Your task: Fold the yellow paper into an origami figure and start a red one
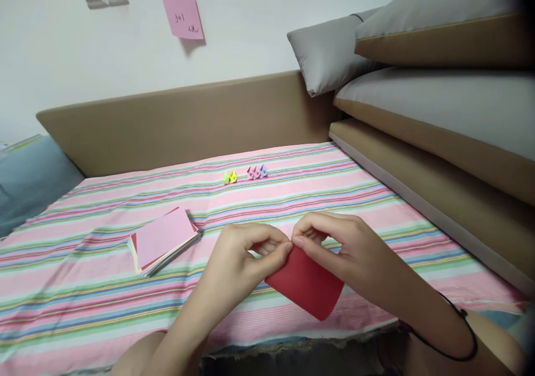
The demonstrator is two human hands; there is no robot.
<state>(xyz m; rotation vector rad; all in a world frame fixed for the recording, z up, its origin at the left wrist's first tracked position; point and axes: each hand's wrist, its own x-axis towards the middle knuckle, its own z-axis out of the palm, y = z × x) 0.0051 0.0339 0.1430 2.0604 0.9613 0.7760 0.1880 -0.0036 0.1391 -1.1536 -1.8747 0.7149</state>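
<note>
**Red paper pinched at its top edge**

Both the left hand [244,253] and right hand [334,242] pinch the folded red paper [307,284] (held just above the striped sheet [83,287]). A stack of coloured paper [164,241] lies nearby to the left.

red paper [307,284] | folded, smooth, tilted | pinched at its top corner, lifted just above the striped sheet [104,309]
</note>
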